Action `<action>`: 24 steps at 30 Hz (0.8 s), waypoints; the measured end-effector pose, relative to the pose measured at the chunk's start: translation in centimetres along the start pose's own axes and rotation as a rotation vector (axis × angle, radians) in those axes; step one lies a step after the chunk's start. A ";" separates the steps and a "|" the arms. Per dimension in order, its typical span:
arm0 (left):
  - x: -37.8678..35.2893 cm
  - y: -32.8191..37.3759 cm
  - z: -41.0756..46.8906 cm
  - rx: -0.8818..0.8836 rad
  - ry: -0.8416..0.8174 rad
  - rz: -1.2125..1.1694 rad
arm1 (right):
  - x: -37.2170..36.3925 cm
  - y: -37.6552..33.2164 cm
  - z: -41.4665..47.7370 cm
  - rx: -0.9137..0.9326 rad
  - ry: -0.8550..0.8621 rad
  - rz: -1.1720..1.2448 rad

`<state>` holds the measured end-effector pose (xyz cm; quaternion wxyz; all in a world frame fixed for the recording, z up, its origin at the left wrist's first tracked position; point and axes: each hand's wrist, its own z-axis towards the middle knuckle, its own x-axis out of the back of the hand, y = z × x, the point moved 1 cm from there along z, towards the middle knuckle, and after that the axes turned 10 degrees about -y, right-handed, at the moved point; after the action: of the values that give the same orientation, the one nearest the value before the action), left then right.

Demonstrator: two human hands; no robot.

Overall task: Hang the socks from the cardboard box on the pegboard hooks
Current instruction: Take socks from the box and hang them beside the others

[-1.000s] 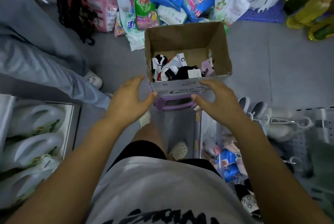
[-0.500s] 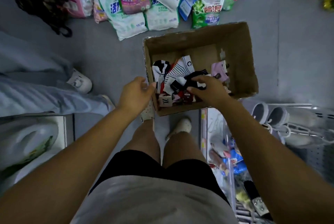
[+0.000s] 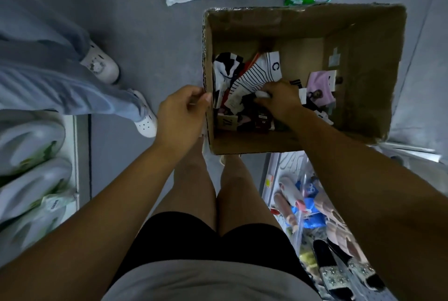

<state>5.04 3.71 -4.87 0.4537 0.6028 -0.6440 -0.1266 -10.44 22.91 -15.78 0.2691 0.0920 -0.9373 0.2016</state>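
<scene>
Torso: light grey shirt (image 3: 211,283) of plain fabric, filling the lower centre of the frame. Above it in the frame: black shorts (image 3: 194,235), cut short on the thigh, with a hem edge on each leg. Legs (image 3: 194,179) are bare from the shorts' hems to mid-frame. Left arm (image 3: 97,215) and right arm (image 3: 363,191) are bare along their whole visible length. Left hand (image 3: 181,111) and right hand (image 3: 278,101) are bare. Footwear: only a pale toe edge (image 3: 222,160) shows at mid-frame; its type cannot be told.
</scene>
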 end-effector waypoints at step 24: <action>-6.3 4.4 3.5 0.046 -0.466 -0.162 | 6.9 1.4 -9.0 -0.034 0.041 1.306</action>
<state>-1.32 9.08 -6.39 0.2675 0.6172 -0.6834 -0.2837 -12.44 27.54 -5.55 0.1107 -0.5043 -0.7981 0.3105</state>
